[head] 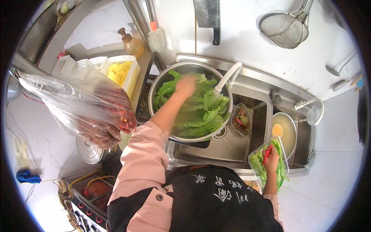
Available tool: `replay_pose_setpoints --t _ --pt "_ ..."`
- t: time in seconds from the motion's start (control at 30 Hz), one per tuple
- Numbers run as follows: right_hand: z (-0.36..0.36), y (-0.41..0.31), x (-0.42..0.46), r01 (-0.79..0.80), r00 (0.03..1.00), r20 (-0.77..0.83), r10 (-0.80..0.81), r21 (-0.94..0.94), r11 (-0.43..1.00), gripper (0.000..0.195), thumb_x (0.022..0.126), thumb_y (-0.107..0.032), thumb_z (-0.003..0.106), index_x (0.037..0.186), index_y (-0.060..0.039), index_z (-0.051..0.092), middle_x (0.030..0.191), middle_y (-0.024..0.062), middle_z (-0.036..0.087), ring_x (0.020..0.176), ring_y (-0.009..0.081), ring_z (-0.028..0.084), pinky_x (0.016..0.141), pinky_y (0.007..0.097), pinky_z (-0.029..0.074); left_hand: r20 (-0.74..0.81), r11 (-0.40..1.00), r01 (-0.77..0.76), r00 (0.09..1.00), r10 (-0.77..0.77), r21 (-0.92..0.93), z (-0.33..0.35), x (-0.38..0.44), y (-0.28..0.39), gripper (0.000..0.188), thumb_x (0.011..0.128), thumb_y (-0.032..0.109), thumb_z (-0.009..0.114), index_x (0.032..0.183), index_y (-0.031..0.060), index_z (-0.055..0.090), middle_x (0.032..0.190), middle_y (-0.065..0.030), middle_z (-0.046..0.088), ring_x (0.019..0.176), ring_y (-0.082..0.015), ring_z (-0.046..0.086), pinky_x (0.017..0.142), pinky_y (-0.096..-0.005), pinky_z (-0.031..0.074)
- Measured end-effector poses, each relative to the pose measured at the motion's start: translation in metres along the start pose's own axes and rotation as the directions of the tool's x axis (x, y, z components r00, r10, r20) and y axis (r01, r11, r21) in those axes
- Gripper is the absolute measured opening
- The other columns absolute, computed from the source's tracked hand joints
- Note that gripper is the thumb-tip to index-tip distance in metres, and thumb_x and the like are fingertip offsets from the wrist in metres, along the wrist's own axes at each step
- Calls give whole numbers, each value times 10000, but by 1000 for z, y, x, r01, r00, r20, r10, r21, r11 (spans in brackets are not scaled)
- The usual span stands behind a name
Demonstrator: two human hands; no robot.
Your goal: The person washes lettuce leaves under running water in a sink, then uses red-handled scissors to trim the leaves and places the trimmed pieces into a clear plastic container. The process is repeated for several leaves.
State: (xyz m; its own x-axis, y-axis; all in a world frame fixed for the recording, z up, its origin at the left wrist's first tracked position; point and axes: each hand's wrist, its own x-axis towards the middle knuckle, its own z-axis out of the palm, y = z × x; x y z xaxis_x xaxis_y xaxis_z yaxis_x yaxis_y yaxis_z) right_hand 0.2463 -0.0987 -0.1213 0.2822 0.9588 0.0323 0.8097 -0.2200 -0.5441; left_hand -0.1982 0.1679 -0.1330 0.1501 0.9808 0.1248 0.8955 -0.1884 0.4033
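My left hand (185, 85) reaches into a large round steel basin (151, 102) of green leaves (213, 104) in water. The hand is blurred, and its fingertips are hidden, so I cannot tell whether it grips any leaf. A white tap spout (227, 78) bends over the basin's right side. At lower right, my right hand (271, 159) holds a slim red tool (267, 155); its working end cannot be made out. That hand rests on lettuce leaves (256, 159) in a clear plastic container (285, 158).
A strainer of food scraps (241, 120) sits in the sink (226, 150). The right basin holds a steel bowl (291, 127) of cloudy liquid. A plastic bag of dark red meat (116, 113) hangs at left, near tubs of yellow slices (119, 72). A cleaver (207, 13) and strainers (284, 30) hang on the wall.
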Motion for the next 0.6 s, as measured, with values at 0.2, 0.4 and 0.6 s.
replay_pose_setpoints --t 0.2,0.4,0.6 --pt "-10 -23 4 6 1000 23 -6 -8 1000 264 750 -132 714 931 -21 557 734 130 579 656 300 561 604 360 454 164 986 136 975 -151 101 17 0 -29 451 788 216 677 1204 79 569 1185 -166 572 1086 -350 550 914 -439 453" --pt "4 -16 2 40 999 26 -40 13 999 283 728 -106 727 939 -15 562 712 79 561 618 191 529 592 306 438 459 973 229 869 -186 -40 -2 -3 -41 668 739 444 707 1242 28 561 1261 -217 541 1138 -346 537 948 -398 434" --pt "6 -26 4 135 991 -6 -135 26 990 263 743 -130 721 918 -21 557 673 85 522 588 199 484 575 321 422 658 808 523 714 -240 -273 -20 -16 -40 807 750 588 658 1279 -7 527 1352 -236 463 1244 -349 455 1006 -409 370"
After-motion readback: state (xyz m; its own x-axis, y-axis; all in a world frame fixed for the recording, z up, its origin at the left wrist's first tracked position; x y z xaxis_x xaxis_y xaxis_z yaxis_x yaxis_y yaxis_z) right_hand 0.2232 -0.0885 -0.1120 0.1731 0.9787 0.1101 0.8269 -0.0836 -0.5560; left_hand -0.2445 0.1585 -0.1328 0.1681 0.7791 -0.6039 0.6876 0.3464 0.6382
